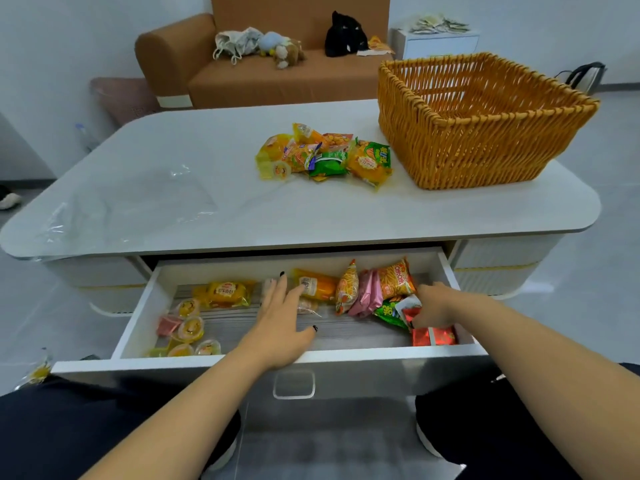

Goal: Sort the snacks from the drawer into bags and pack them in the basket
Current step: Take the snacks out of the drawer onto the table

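Two hands work inside the open drawer [145, 306] at lower centre of the frame. My left hand [280, 317] lies with fingers spread and straight, holding nothing, its fingertips just touching an orange barcode-labelled packet [317, 285] near the drawer's back wall. My right hand [434, 306], toward the right of the drawer, has its fingers curled down into a heap of wrappers and appears to pinch a red foil packet [410, 315]; exactly which wrapper it holds I cannot tell. Remaining snacks lie in three groups: jelly cups [188, 327] at the drawer's lower left, a yellow cake packet [227, 292] behind them, and an orange chip bag [394, 278] with a pink packet [367, 296] at right. A pile of snacks already taken out [325, 155] sits on the white tabletop [173, 150], just left of the wicker basket [485, 133], which looks empty. Clear plastic bags [114, 206] lie flat at the table's left. The step in hand, as I judge it, is emptying the drawer. To do it well I would gather like with like, close the left fingers fully round the orange packet before lifting, and clear the drawer's rim so nothing snags.
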